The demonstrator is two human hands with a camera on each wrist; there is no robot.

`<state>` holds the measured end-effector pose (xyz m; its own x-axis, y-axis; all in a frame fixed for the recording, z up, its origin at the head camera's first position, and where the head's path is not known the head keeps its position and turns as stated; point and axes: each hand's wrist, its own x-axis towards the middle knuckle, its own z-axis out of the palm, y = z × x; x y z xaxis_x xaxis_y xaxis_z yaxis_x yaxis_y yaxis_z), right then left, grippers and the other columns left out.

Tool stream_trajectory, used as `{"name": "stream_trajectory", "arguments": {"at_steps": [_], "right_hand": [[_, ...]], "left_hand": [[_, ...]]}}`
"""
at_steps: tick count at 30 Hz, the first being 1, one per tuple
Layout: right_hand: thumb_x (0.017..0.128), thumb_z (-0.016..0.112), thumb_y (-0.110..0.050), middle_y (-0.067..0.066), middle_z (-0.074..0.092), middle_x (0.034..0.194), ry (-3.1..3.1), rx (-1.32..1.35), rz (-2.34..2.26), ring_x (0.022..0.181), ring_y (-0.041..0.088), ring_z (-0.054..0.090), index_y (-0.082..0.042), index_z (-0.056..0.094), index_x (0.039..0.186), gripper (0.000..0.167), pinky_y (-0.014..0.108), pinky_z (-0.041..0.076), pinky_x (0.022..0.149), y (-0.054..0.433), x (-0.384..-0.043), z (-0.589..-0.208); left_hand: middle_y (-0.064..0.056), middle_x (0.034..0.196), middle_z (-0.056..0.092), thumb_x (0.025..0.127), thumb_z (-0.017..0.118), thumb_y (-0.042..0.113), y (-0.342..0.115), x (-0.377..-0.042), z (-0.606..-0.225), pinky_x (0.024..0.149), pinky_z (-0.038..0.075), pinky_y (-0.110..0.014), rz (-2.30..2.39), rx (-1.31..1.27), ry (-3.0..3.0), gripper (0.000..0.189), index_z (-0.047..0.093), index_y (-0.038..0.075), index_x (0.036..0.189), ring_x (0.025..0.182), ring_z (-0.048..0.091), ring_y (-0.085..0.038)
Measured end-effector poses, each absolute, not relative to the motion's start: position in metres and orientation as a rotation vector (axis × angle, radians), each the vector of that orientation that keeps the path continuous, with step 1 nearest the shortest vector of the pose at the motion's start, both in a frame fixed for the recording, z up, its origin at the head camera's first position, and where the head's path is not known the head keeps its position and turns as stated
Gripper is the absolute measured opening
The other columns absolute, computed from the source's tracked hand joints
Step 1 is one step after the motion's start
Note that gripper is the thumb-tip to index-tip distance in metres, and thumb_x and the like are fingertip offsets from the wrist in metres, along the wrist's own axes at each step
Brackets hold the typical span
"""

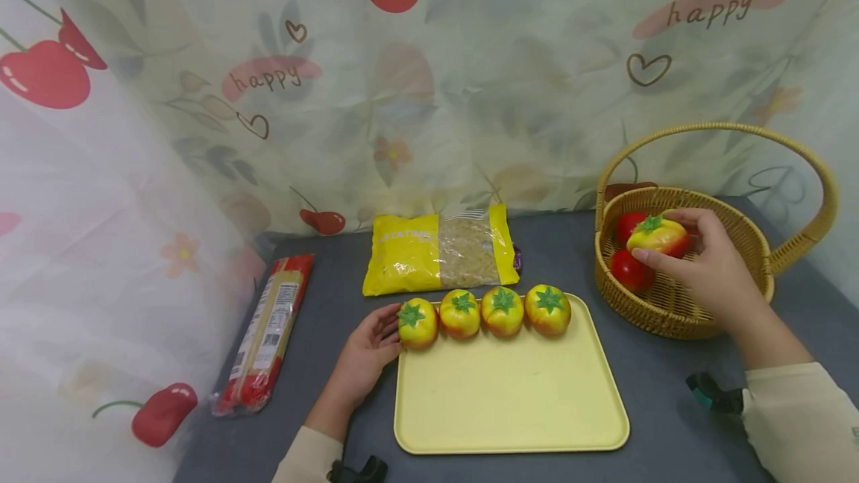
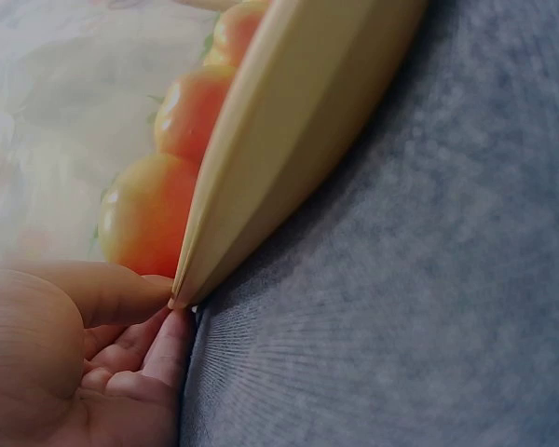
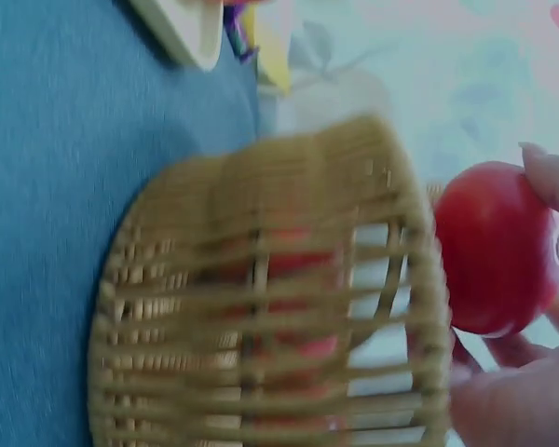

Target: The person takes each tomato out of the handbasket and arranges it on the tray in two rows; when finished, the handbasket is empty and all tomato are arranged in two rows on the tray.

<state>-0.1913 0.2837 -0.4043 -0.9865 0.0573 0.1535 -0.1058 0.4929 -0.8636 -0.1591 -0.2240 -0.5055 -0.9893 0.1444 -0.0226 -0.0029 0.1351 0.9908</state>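
Tomato (image 1: 661, 238), yellow-red, is in the R hand (image 1: 718, 267), held btwn thumb & fingers just over basket (image 1: 678, 325), w/ 2 reds (image 1: 632, 271) inside. L hand (image 1: 365, 352) pinches tray (image 1: 510, 401) at far L corner, next to a row of 4 (image 1: 502, 311) on its far edge. Risks, prob.: smooth round fruit could slip if R grip loosens, & knock the reds; handle (image 1: 828, 192) could catch the arm if it swings wide; L tug or tilt could set the row rolling, esp. the end one.
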Motion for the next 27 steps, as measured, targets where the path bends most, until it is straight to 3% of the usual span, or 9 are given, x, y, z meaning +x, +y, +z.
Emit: {"name": "stream_trajectory", "arguments": {"at_steps": [9,15,18,23,27], "right_hand": [[0.101,0.082,-0.028,0.025,0.043,0.155,-2.618,0.205,1.444,0.127,0.043,0.049,-0.015,0.038,0.169,0.081,0.007,0.043,0.081,0.253,-0.181,-0.4],[0.104,0.078,-0.019,0.015,0.048,0.152,-2.54,0.396,1.407,0.126,0.022,0.043,-0.012,0.059,0.156,0.056,0.014,0.042,0.087,0.232,-0.173,-0.403],[0.103,0.078,-0.014,0.012,0.05,0.148,-2.499,0.475,1.424,0.126,0.018,0.042,-0.006,0.064,0.145,0.045,0.011,0.043,0.091,0.221,-0.17,-0.405],[0.099,0.082,-0.009,0.015,0.051,0.145,-2.492,0.549,1.505,0.125,0.026,0.048,-0.003,0.063,0.137,0.044,0.01,0.049,0.093,0.203,-0.166,-0.407],[0.097,0.085,-0.011,0.016,0.054,0.145,-2.541,0.568,1.504,0.119,0.03,0.056,-0.004,0.059,0.144,0.054,0.016,0.053,0.091,0.188,-0.161,-0.409]], "left_hand": [[-0.021,0.161,0.05,0.1,0.064,-0.015,-0.224,-0.159,-0.506,0.119,0.043,-0.049,1.987,0.148,2.292,0.065,0.048,0.0,0.161,0.148,0.047,-0.037],[-0.021,0.16,0.05,0.1,0.064,-0.015,-0.224,-0.159,-0.506,0.119,0.043,-0.049,1.99,0.158,2.288,0.065,0.048,0.0,0.16,0.148,0.047,-0.037],[-0.021,0.161,0.05,0.1,0.064,-0.015,-0.225,-0.159,-0.507,0.119,0.043,-0.049,1.988,0.156,2.288,0.065,0.048,0.0,0.161,0.148,0.047,-0.037],[-0.021,0.161,0.049,0.1,0.064,-0.015,-0.225,-0.159,-0.507,0.119,0.043,-0.048,1.987,0.153,2.284,0.065,0.048,0.0,0.161,0.148,0.047,-0.037],[-0.02,0.161,0.049,0.1,0.064,-0.015,-0.225,-0.16,-0.506,0.119,0.043,-0.048,1.991,0.152,2.279,0.065,0.048,0.001,0.161,0.148,0.047,-0.037]]}}
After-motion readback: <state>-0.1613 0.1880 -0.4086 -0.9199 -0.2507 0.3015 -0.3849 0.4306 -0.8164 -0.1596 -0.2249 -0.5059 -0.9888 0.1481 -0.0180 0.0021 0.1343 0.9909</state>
